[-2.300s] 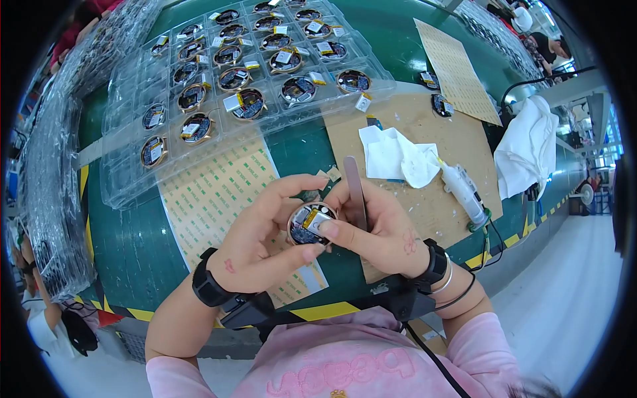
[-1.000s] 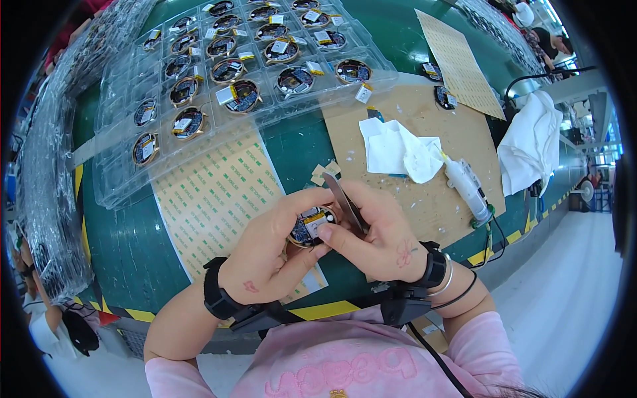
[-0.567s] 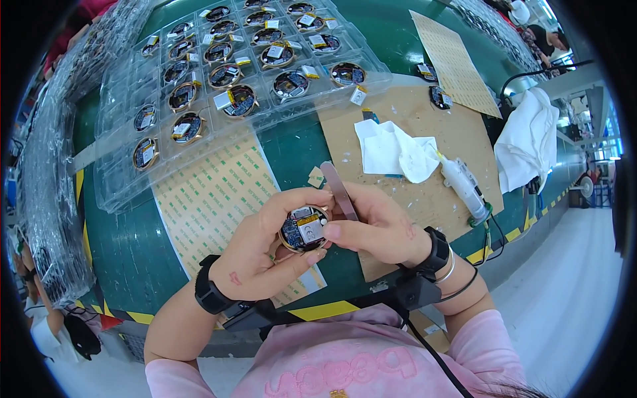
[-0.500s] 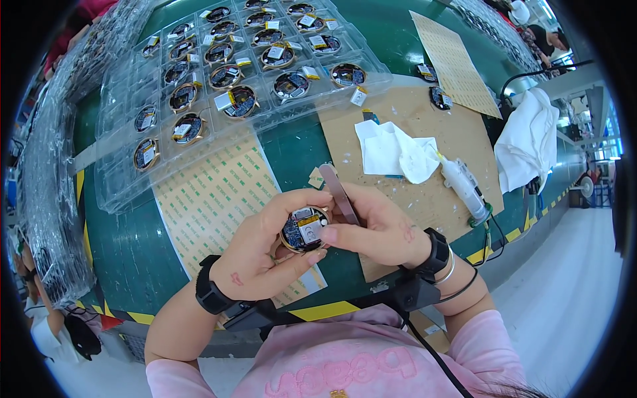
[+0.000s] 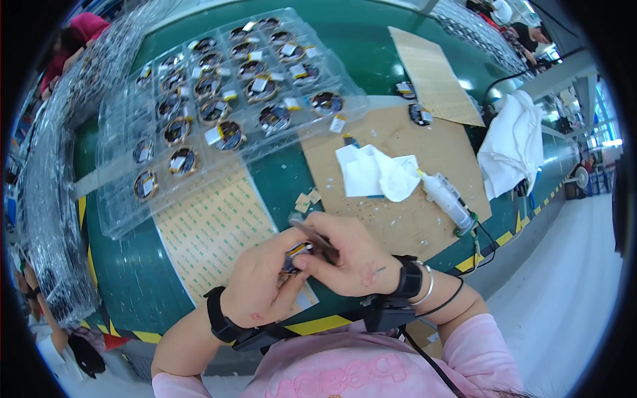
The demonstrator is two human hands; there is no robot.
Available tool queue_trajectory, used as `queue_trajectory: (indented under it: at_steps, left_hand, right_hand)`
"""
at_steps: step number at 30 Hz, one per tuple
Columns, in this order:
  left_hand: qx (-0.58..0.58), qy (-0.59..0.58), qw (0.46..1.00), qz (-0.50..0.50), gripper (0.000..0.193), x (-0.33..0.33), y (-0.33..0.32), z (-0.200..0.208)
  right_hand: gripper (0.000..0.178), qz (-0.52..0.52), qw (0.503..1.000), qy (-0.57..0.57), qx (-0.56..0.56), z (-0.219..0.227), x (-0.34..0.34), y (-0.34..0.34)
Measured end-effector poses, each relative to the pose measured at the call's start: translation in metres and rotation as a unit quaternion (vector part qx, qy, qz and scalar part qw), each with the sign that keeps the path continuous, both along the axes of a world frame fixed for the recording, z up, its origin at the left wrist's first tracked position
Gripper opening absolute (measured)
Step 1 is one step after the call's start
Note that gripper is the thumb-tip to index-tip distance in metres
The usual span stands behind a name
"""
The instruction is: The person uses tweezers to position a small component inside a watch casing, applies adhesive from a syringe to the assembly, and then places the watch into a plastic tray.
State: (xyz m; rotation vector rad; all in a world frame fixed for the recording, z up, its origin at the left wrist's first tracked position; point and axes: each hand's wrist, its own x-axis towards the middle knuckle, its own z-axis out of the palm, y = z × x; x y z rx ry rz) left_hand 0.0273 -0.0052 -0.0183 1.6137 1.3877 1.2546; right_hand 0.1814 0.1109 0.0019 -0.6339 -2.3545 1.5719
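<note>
My left hand (image 5: 255, 278) is closed around a small round watch case (image 5: 290, 265), which is tilted and partly hidden by my fingers. A circuit board and a silvery battery with a yellow edge sit inside it. In my right hand (image 5: 358, 259), metal tweezers (image 5: 309, 233) are gripped, pointing up and left past the fingers. My right thumb presses at the edge of the case, by the battery. Just beyond my hands, small tan paper scraps (image 5: 306, 200) lie on the green table.
A clear compartment tray (image 5: 123, 219) with several watch cases is at far left, behind a printed adhesive sheet (image 5: 212, 232). On a brown board (image 5: 438, 146) lie a white wipe (image 5: 361, 174), a corded white nozzle tool (image 5: 448, 201) and a loose watch module (image 5: 419, 115). White cloth (image 5: 514, 146) hangs right.
The view has shifted, so the tray and board sit lower and further left. My hands have tilted the watch case, turning its inside partly away. The tweezers remain in my right hand.
</note>
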Motion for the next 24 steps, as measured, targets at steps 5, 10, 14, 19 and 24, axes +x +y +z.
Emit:
queue_trajectory:
  at_steps: [5, 10, 14, 19, 24]
  left_hand:
    - [-0.030, -0.076, 0.997, -0.014, 0.053, -0.002, 0.001, -0.006]
    - [-0.033, -0.125, 0.991, -0.029, 0.051, -0.003, -0.001, -0.008]
    - [-0.097, -0.122, 0.987, -0.051, 0.057, -0.005, -0.001, 0.000]
    - [-0.061, 0.006, 0.998, -0.024, 0.055, -0.001, 0.003, -0.002]
    - [0.012, -0.066, 0.998, 0.013, 0.060, -0.002, 0.007, 0.003]
  right_hand:
    - [0.032, 0.002, 0.993, 0.037, -0.110, -0.004, 0.000, 0.009]
    - [0.032, 0.017, 0.990, 0.090, -0.103, -0.009, -0.001, 0.008]
    - [0.030, -0.004, 0.997, 0.081, -0.001, -0.005, 0.001, 0.002]
    - [0.027, -0.039, 0.991, 0.083, 0.097, -0.009, -0.004, -0.008]
    - [0.026, -0.045, 0.998, 0.041, 0.001, 0.000, 0.002, 0.015]
